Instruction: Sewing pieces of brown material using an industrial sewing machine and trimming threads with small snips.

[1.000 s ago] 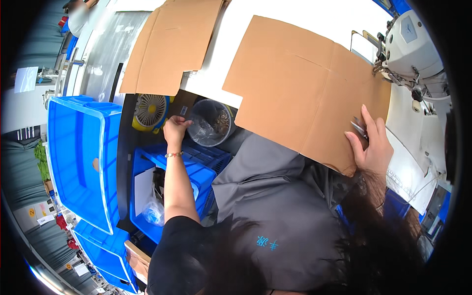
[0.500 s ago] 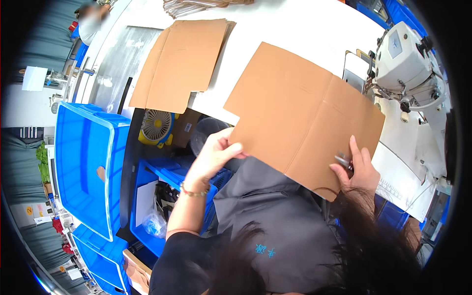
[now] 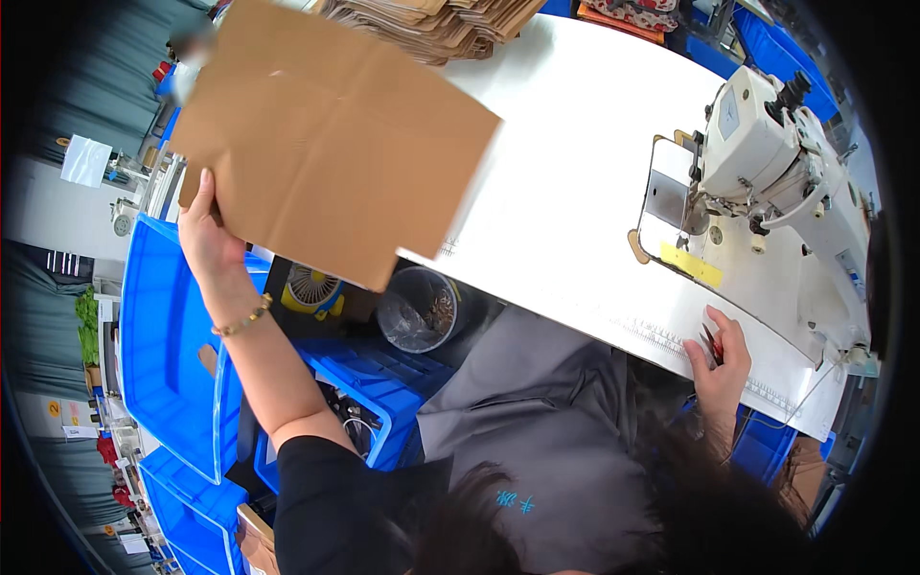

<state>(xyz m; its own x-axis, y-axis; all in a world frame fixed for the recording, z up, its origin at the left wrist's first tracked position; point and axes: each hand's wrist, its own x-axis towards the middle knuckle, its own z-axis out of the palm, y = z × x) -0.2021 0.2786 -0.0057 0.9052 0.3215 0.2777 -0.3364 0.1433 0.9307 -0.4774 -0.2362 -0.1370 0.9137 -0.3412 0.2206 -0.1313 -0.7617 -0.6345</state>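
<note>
My left hand (image 3: 213,241) grips the near left corner of a creased brown cardboard sheet (image 3: 350,153), its thumb on the upper face. The sheet is held up over the left part of the white table (image 3: 546,182) and hides what lies beneath. A notch is cut into its near right corner. Close to the table's front edge, my right hand (image 3: 725,372) is closed around small thread snips (image 3: 710,341). Their dark blades poke out between thumb and fingers, with a bit of red showing.
A white sewing machine (image 3: 757,144) stands at the right. Brown sheets are stacked (image 3: 431,29) at the back. Blue crates (image 3: 168,335) line the left. Below the table edge are a clear bin (image 3: 419,311), a yellow fan (image 3: 311,290) and another blue crate (image 3: 374,383).
The sheet has swung from before me to the far left in my left hand, over where another sheet lay. My right hand has let go of it and stays right with the snips.
</note>
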